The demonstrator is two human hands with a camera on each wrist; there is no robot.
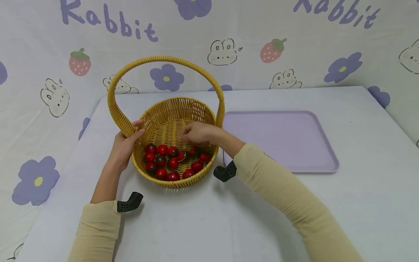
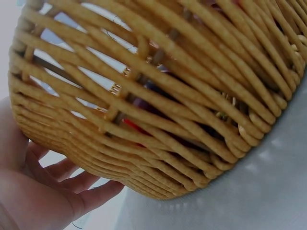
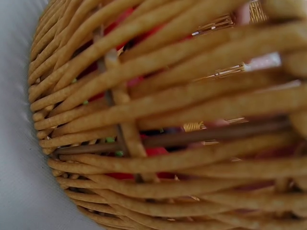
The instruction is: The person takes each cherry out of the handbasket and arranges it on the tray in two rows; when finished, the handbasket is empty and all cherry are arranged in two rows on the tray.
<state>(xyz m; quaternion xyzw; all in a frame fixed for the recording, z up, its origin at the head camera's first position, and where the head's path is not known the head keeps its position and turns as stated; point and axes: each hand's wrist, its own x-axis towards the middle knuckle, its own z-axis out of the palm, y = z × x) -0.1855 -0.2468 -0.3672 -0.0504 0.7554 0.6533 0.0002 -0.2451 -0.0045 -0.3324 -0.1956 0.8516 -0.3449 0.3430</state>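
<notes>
A yellow wicker basket with a tall arched handle stands on the table. Red and dark cherries, several with green stems, lie along its near side. My left hand grips the basket's left rim at the foot of the handle; in the left wrist view that hand shows its fingers against the outside of the weave. Over the right rim, my right hand reaches inside, fingers bent downward above the cherries. Whether it pinches anything is hidden. The right wrist view is filled by the basket wall, with red showing through.
To the right of the basket lies a flat lilac tray, partly behind the right forearm. A white cloth covers the table. Behind it hangs a printed curtain with rabbits, flowers and strawberries. Each sleeve carries a black wrist mount.
</notes>
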